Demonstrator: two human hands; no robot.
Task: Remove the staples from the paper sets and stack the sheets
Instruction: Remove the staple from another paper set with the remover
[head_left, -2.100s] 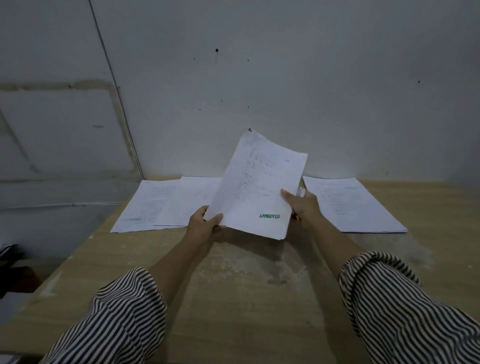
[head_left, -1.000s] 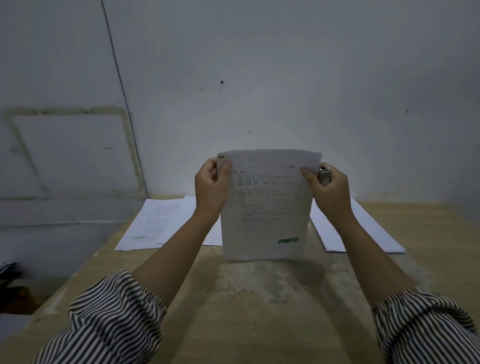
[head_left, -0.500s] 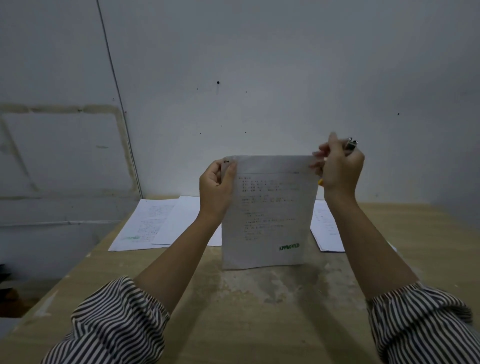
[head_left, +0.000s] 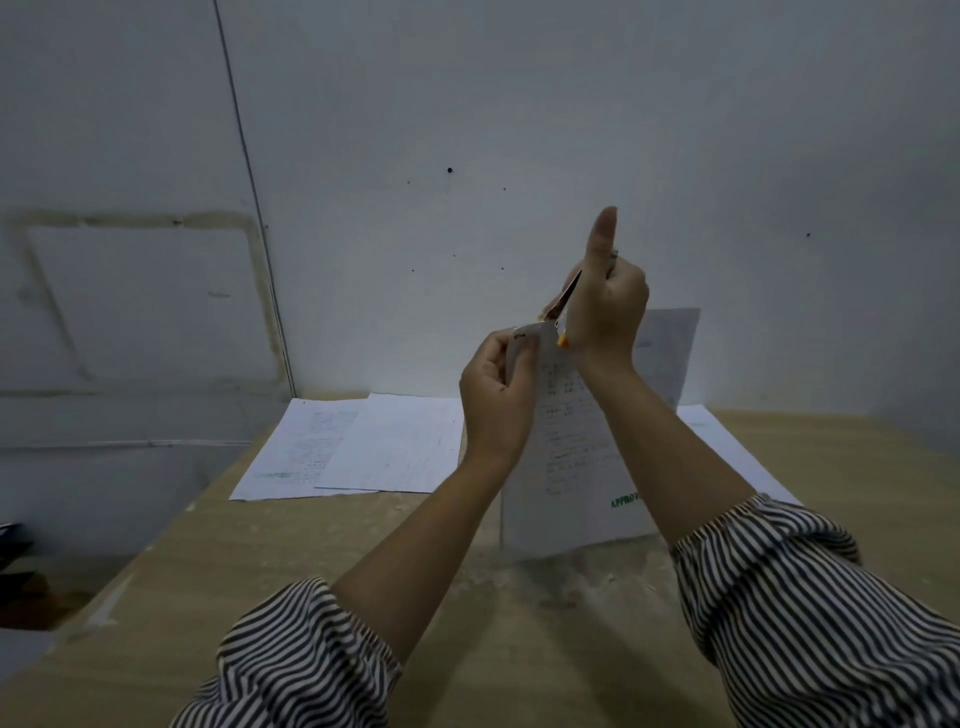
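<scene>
Tilted paper set (head_left: 576, 457), green-stamped, now

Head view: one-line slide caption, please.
Left hand pinches the stapled white paper set upright while right hand brings a small orange-tipped tool to its corner.

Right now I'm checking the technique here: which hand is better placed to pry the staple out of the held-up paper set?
The right hand. It grips the staple remover, whose tip sits at the top edge beside the staple. The left hand pinches that stapled corner of the paper set, steadying it.
</scene>
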